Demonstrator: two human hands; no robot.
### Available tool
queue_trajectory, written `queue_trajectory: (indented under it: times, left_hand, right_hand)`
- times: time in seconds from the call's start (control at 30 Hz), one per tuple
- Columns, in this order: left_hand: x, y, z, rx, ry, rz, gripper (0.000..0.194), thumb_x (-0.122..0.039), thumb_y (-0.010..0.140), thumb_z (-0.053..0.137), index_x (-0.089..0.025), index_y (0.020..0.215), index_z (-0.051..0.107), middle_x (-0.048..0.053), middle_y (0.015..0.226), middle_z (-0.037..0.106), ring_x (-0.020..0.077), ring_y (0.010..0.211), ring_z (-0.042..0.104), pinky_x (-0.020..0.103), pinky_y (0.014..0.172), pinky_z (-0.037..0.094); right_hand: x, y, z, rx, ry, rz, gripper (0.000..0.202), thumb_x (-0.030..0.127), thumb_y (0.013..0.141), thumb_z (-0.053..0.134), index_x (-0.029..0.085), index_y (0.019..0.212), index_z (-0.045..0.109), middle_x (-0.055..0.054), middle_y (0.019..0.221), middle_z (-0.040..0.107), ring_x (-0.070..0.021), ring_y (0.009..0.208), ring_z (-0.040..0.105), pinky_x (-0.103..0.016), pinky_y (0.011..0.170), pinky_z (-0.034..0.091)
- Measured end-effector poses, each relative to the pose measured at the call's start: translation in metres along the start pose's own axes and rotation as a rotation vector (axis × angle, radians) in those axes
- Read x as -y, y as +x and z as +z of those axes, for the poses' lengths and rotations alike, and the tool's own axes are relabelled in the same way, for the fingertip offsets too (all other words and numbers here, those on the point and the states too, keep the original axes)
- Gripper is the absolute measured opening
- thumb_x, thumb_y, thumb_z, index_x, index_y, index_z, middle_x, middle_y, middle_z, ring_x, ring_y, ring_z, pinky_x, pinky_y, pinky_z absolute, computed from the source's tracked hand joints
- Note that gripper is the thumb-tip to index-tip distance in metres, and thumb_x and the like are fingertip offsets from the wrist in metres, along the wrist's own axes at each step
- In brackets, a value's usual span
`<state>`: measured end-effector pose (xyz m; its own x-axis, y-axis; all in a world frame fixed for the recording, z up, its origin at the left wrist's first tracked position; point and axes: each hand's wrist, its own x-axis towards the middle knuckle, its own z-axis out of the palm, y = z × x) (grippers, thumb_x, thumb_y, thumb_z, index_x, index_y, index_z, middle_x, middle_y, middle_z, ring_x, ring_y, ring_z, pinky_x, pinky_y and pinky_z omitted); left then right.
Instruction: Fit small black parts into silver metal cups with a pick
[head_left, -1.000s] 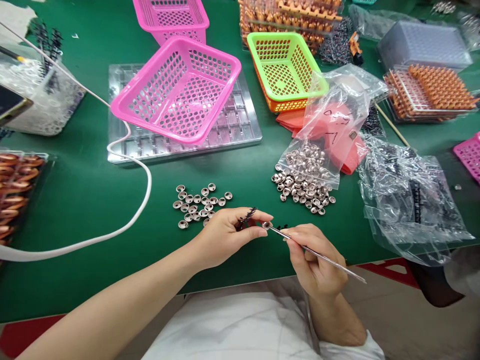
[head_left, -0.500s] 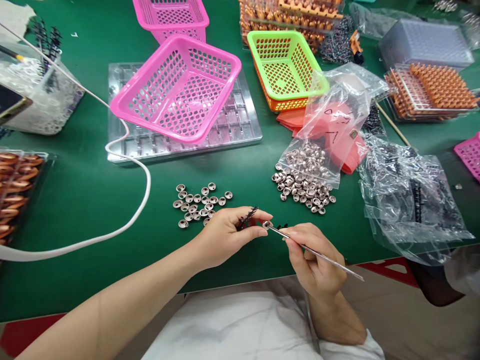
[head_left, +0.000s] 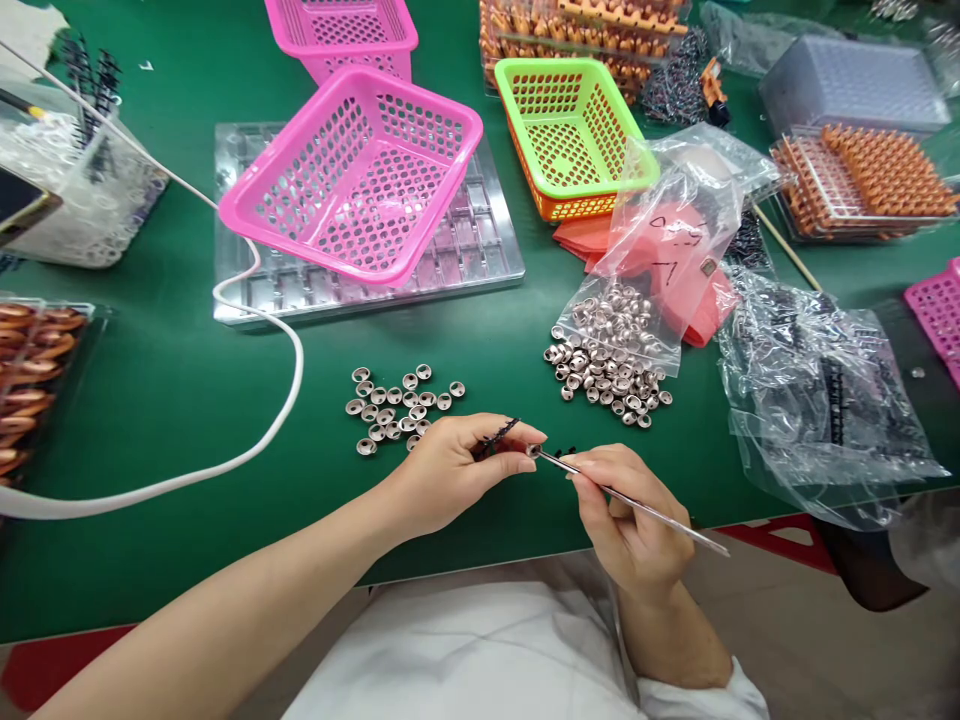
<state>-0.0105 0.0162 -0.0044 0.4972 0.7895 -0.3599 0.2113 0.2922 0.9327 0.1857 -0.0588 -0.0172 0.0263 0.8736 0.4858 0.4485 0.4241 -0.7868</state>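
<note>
Between thumb and forefinger, my left hand (head_left: 457,465) pinches a small metal cup (head_left: 532,451). A black toothed strip (head_left: 498,435) also pokes out of that hand, partly hidden by the fingers. My right hand (head_left: 637,515) grips a thin metal rod tool (head_left: 664,519) like a pen, its tip at the cup's opening. Small black bits (head_left: 564,453) lie on the table just behind the tool. Loose metal cups (head_left: 394,396) are spread out beyond my left hand. A denser pile of the same cups (head_left: 611,375) spills from a clear plastic bag (head_left: 645,250) beyond my right hand.
A pink basket (head_left: 360,255) rests on a clear compartment tray (head_left: 480,250). Farther back stands a green basket (head_left: 577,185) nested in an orange one. Crumpled plastic bags (head_left: 832,400) lie at right. A white cable (head_left: 277,420) curves across the left side of the green table (head_left: 315,590).
Both hands stay in nearly the same place. The cup and the tool tip have shifted only very slightly between my fingers.
</note>
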Motion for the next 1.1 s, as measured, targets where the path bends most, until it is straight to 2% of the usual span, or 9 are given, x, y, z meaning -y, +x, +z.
queue_trajectory:
  times: [0.3, 0.6, 0.93, 1.1]
  left_hand:
    - [0.0, -0.001, 0.0, -0.017, 0.009, -0.001, 0.016, -0.028, 0.082, 0.074, -0.019, 0.095, 0.078, 0.002, 0.09, 0.079, 0.0189, 0.084, 0.073, 0.027, 0.078, 0.057]
    - [0.0, -0.001, 0.001, 0.01, -0.036, -0.027, 0.016, -0.028, 0.082, 0.074, -0.019, 0.096, 0.077, 0.0, 0.089, 0.079, 0.0173, 0.083, 0.073, 0.024, 0.077, 0.056]
    - [0.001, -0.002, 0.004, -0.018, -0.082, -0.028, 0.015, -0.027, 0.081, 0.074, -0.018, 0.093, 0.077, 0.002, 0.091, 0.079, 0.017, 0.082, 0.072, 0.025, 0.077, 0.056]
    - [0.002, -0.003, 0.006, -0.035, -0.127, -0.02, 0.015, -0.026, 0.08, 0.074, -0.017, 0.092, 0.076, 0.002, 0.089, 0.078, 0.0165, 0.08, 0.071, 0.025, 0.076, 0.056]
  right_hand:
    - [-0.002, 0.0, -0.003, 0.05, -0.008, -0.045, 0.038, 0.004, 0.086, 0.064, 0.023, 0.119, 0.063, -0.007, 0.099, 0.076, -0.0216, 0.087, 0.074, -0.039, 0.07, 0.064]
    - [0.0, 0.006, -0.011, 0.176, -0.035, -0.174, 0.046, 0.0, 0.087, 0.061, 0.019, 0.129, 0.058, -0.011, 0.103, 0.073, -0.0203, 0.093, 0.072, -0.037, 0.075, 0.063]
    - [0.009, 0.002, -0.011, 0.169, -0.099, -0.166, 0.043, 0.001, 0.087, 0.063, 0.019, 0.125, 0.061, -0.011, 0.106, 0.073, -0.0201, 0.092, 0.07, -0.037, 0.073, 0.063]
    - [0.01, 0.0, -0.01, 0.132, -0.044, -0.128, 0.045, -0.003, 0.085, 0.063, 0.017, 0.125, 0.061, -0.012, 0.109, 0.072, -0.0218, 0.096, 0.071, -0.039, 0.075, 0.062]
